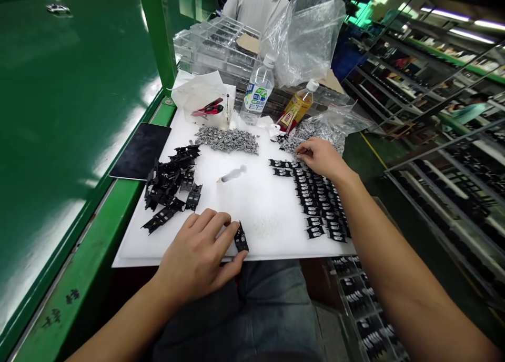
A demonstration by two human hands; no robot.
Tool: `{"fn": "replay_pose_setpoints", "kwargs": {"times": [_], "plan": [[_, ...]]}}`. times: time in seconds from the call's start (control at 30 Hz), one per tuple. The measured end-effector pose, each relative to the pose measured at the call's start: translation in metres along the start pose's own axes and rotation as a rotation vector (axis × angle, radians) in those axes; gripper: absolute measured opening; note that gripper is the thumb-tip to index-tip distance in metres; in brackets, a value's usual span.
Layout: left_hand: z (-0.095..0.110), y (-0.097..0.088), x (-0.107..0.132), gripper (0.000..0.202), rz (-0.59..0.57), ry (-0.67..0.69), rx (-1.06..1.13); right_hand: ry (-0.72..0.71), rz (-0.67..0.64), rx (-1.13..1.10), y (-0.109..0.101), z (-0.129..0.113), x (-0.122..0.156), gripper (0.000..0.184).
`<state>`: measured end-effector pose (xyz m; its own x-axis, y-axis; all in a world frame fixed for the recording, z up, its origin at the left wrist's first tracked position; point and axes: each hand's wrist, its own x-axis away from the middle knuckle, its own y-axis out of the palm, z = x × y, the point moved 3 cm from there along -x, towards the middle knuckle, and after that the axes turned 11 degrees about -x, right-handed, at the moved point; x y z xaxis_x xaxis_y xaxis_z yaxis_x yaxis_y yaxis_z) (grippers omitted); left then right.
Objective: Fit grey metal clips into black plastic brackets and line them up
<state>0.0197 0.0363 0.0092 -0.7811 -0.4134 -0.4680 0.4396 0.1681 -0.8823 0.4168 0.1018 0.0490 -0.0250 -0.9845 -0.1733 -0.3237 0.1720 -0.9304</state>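
Note:
My left hand rests at the near edge of a white board, pinching a small black plastic part between thumb and fingers. My right hand reaches to the far right of the board, fingers curled down at the edge of a pile of small silver metal pieces spilling from a clear bag. Just below it lie rows of black parts with metal inserts. A loose heap of black plastic parts sits left of centre. Another pile of silver pieces lies at the back.
A dark tablet lies on the green bench at left. Two bottles, a large clear bag, clear trays and red-handled pliers stand behind. A person in white sits beyond. More filled trays are lower right.

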Motion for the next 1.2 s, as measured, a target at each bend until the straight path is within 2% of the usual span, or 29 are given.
{"fn": "replay_pose_setpoints", "kwargs": {"times": [0.33, 0.57, 0.73, 0.83, 0.93, 1.0, 1.07, 1.13, 1.2], "plan": [[0.000, 0.000, -0.001, 0.036, 0.011, 0.000, 0.004, -0.008, -0.014, -0.020, 0.004, 0.005, -0.009, 0.016], [0.000, -0.002, 0.000, 0.036, 0.002, -0.009, 0.015, 0.049, 0.031, 0.006, 0.005, 0.008, -0.006, 0.022], [0.001, -0.002, 0.000, 0.035, -0.003, -0.010, 0.015, 0.044, 0.059, -0.001, 0.002, 0.002, -0.006, 0.014], [0.000, -0.002, 0.000, 0.035, -0.001, -0.017, 0.021, -0.019, 0.095, -0.034, -0.007, -0.024, 0.000, 0.014], [0.001, -0.001, 0.001, 0.037, -0.015, -0.024, 0.022, -0.151, 0.022, -0.105, -0.005, -0.077, 0.023, 0.011], [0.002, 0.000, 0.001, 0.038, -0.034, -0.028, 0.018, -0.308, -0.179, -0.160, 0.009, -0.119, 0.048, 0.010], [0.002, 0.000, 0.001, 0.038, -0.050, -0.030, 0.011, -0.373, -0.301, -0.134, 0.027, -0.151, 0.073, 0.016], [0.003, 0.000, 0.001, 0.039, -0.054, -0.028, 0.004, -0.366, -0.304, -0.172, 0.043, -0.168, 0.091, 0.018], [0.003, -0.001, 0.001, 0.039, -0.055, -0.030, 0.002, -0.309, -0.228, -0.282, 0.052, -0.170, 0.098, 0.013]]}}
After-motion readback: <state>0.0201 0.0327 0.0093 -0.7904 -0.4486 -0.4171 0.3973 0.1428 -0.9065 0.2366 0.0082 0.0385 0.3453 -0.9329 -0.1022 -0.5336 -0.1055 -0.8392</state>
